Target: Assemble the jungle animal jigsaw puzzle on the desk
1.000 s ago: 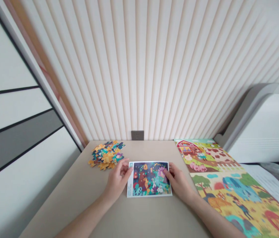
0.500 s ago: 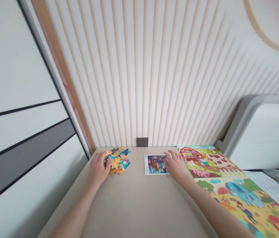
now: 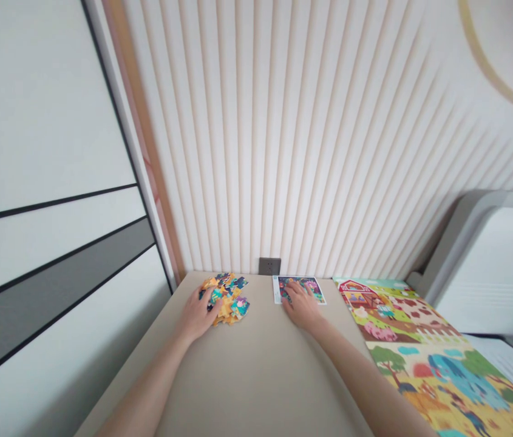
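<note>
A heap of yellow and blue puzzle pieces (image 3: 233, 300) lies near the far left of the beige tabletop (image 3: 256, 370). My left hand (image 3: 198, 312) rests at the heap's left side, fingers spread over some pieces, gripping none that I can see. To the right, a small card with a dark, colourful picture (image 3: 314, 286) lies flat near the wall. My right hand (image 3: 300, 304) is on the card's lower middle, fingers apart and covering part of the picture.
Farm and safari picture boards (image 3: 420, 328) cover the right side. A dark wall socket (image 3: 269, 266) sits behind the tabletop on the ribbed wall (image 3: 256, 133). White panels (image 3: 47, 261) stand at left, and a grey-edged white headboard (image 3: 497, 267) at right.
My right hand has moved from the card's right edge onto its middle, and the card lies closer to the wall. My left hand stays at the heap. The view has shifted slightly.
</note>
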The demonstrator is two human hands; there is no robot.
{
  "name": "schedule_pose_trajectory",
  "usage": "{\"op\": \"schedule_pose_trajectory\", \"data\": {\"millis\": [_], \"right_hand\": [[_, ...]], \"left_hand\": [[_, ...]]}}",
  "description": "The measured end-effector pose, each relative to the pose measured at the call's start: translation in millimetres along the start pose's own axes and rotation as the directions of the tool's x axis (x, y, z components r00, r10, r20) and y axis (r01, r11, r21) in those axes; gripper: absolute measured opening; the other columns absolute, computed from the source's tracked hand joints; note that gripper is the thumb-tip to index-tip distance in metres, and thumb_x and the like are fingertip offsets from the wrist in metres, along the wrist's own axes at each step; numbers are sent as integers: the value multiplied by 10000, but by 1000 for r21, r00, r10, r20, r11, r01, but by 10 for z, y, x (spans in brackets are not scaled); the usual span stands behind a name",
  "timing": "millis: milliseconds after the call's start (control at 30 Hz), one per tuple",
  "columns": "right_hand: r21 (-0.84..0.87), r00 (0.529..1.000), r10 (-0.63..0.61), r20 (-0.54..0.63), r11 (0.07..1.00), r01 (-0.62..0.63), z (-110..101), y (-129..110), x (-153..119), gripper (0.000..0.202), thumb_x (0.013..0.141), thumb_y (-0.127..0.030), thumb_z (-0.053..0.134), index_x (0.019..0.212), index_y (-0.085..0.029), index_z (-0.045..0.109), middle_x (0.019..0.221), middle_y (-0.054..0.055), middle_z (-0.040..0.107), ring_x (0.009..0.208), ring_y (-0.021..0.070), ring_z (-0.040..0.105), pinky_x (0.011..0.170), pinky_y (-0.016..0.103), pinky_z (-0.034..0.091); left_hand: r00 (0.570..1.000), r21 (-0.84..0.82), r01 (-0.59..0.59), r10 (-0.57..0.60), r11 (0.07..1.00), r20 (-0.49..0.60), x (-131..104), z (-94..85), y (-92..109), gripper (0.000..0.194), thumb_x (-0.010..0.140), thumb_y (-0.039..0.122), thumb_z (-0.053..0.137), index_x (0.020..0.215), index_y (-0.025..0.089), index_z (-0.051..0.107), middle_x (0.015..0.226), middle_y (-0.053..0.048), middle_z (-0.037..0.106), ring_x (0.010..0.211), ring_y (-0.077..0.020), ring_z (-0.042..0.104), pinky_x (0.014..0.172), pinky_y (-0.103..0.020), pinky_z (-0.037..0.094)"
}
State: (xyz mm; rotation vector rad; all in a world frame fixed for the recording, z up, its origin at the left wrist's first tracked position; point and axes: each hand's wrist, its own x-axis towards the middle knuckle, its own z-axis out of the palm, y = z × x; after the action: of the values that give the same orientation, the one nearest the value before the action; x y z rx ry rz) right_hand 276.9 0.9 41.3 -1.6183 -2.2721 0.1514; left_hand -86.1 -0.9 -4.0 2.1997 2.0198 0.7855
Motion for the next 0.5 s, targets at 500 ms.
{"op": "schedule_pose_trajectory", "data": {"millis": [500], "right_hand": [[161,949,-282,138,952,259,362,-806,-98,577,1081,-507,353,1598,-257,406,1664,135,367,1546,308,317,1251,550,244]], "left_hand": [[950,-16,-311,311,950,31,-471,-165,844,460,1020,512,473,1346,231,634,1300,-175,565,1257,-363,561,1067,-531,469]]}}
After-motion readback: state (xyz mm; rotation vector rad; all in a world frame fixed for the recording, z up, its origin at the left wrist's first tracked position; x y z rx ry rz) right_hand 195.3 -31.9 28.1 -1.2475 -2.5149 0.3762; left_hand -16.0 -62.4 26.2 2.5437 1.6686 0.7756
